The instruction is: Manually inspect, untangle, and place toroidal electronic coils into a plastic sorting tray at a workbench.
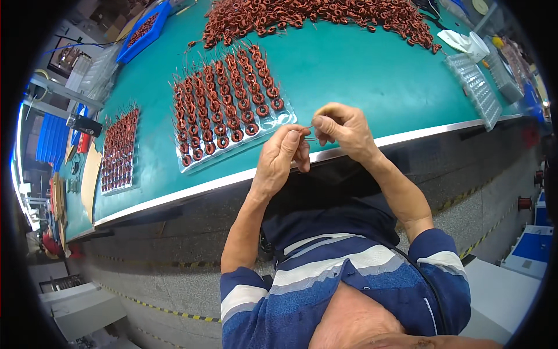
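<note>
Just over the front edge of the table, my left hand (279,158) pinches a small copper-wound ring coil (304,132) between thumb and fingers. Most of that coil is hidden by the fingertips. Its thin wire leads stick out to the right, where my right hand (347,132) is closed with thumb and forefinger on them. To the left of my hands, a clear plastic tray (268,125) holds rows of similar red-brown coils (224,99) with their leads pointing up.
A large heap of loose coils (314,16) covers the far side of the green table (372,75). A second filled tray (119,151) stands farther left. A blue bin (142,32) lies at the far left; stacked clear trays (475,87) and a white glove (465,43) lie right.
</note>
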A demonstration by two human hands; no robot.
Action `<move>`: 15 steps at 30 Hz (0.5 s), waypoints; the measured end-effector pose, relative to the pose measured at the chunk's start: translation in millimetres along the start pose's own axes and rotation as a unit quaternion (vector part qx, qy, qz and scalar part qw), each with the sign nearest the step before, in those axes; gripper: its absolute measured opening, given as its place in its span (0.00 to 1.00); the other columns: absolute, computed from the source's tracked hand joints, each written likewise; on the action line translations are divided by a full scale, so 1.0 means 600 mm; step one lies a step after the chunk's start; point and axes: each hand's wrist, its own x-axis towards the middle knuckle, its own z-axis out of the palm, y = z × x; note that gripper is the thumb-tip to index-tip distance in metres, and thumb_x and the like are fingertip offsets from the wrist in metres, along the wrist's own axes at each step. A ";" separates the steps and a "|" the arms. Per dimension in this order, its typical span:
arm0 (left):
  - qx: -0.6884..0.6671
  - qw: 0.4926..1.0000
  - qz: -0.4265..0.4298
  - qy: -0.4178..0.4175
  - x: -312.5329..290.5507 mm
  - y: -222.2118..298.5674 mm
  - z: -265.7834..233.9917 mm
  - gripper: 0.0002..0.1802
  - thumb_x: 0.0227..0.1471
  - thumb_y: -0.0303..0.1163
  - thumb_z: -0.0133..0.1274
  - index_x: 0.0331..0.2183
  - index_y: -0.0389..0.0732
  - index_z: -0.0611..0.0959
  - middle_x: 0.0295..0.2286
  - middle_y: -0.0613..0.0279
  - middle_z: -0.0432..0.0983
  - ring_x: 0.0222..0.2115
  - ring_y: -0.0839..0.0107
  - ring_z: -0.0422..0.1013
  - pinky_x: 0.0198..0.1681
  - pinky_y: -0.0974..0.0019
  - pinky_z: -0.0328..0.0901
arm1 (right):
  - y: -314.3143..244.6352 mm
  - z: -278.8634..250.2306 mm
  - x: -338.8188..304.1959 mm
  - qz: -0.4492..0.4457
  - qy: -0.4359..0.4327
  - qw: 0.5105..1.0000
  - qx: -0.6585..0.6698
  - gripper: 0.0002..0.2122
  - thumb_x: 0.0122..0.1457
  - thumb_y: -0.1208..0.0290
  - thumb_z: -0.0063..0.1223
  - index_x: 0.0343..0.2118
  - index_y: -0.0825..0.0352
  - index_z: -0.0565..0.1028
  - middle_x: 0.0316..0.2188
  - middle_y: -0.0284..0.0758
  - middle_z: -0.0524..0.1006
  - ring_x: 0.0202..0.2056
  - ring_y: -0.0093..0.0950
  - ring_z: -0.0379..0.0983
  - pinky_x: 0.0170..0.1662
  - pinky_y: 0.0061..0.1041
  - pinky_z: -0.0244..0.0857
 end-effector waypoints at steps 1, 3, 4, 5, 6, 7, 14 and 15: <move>-0.001 1.000 0.000 0.000 0.000 -0.003 0.001 0.18 0.63 0.40 0.43 0.43 0.33 0.72 0.22 0.62 0.69 0.21 0.75 0.69 0.24 0.74 0.64 | 0.008 -0.004 -0.002 0.035 -0.006 0.999 0.037 0.11 0.59 0.64 0.56 0.34 0.69 0.76 0.19 0.29 0.73 0.20 0.16 0.69 0.23 0.14 0.62; 0.211 0.974 0.079 0.009 0.002 -0.005 -0.003 0.17 0.62 0.39 0.45 0.43 0.34 0.72 0.23 0.62 0.70 0.20 0.77 0.68 0.23 0.73 0.64 | 0.002 0.003 -0.003 0.062 0.007 0.997 0.044 0.11 0.59 0.64 0.56 0.31 0.68 0.76 0.18 0.29 0.73 0.17 0.16 0.69 0.19 0.14 0.61; 0.212 0.974 0.079 0.009 0.000 -0.005 -0.005 0.17 0.62 0.39 0.45 0.43 0.34 0.72 0.23 0.62 0.70 0.20 0.77 0.68 0.23 0.73 0.64 | 0.004 0.003 -0.002 0.084 0.003 0.995 0.059 0.11 0.59 0.64 0.56 0.30 0.68 0.76 0.17 0.29 0.73 0.17 0.16 0.68 0.19 0.14 0.61; 0.224 0.972 0.073 0.016 -0.001 0.003 0.000 0.17 0.62 0.38 0.45 0.44 0.34 0.72 0.23 0.64 0.69 0.20 0.78 0.67 0.24 0.74 0.63 | 0.003 0.002 -0.003 0.107 0.001 0.992 0.074 0.11 0.59 0.63 0.57 0.30 0.68 0.76 0.17 0.29 0.73 0.16 0.16 0.68 0.19 0.14 0.61; 0.236 0.969 0.066 0.022 -0.003 0.009 0.005 0.16 0.62 0.37 0.45 0.45 0.34 0.72 0.22 0.65 0.68 0.20 0.79 0.65 0.24 0.74 0.63 | 0.001 0.001 -0.004 0.108 0.002 0.991 0.074 0.11 0.59 0.63 0.57 0.30 0.68 0.76 0.17 0.29 0.73 0.16 0.16 0.68 0.19 0.14 0.61; 0.248 0.967 0.058 0.028 -0.004 0.011 0.008 0.16 0.62 0.36 0.45 0.46 0.34 0.71 0.21 0.67 0.67 0.20 0.80 0.64 0.24 0.75 0.62 | -0.003 0.001 -0.006 0.091 -0.003 0.994 0.064 0.11 0.59 0.65 0.57 0.30 0.69 0.76 0.17 0.30 0.74 0.17 0.16 0.69 0.19 0.14 0.61; -0.075 0.990 0.071 0.097 -0.002 -0.031 0.036 0.12 0.61 0.36 0.47 0.41 0.37 0.73 0.19 0.65 0.65 0.18 0.77 0.62 0.20 0.74 0.60 | 0.002 0.023 -0.021 -0.085 0.068 0.991 -0.074 0.07 0.58 0.71 0.57 0.33 0.71 0.76 0.21 0.33 0.77 0.22 0.18 0.73 0.24 0.17 0.66; -0.082 0.991 0.059 0.089 -0.001 -0.032 0.037 0.12 0.61 0.35 0.46 0.40 0.37 0.72 0.19 0.64 0.65 0.18 0.76 0.63 0.20 0.73 0.61 | 0.007 0.027 -0.023 -0.061 0.106 0.991 -0.046 0.09 0.58 0.69 0.57 0.34 0.72 0.76 0.21 0.33 0.77 0.22 0.17 0.73 0.24 0.16 0.66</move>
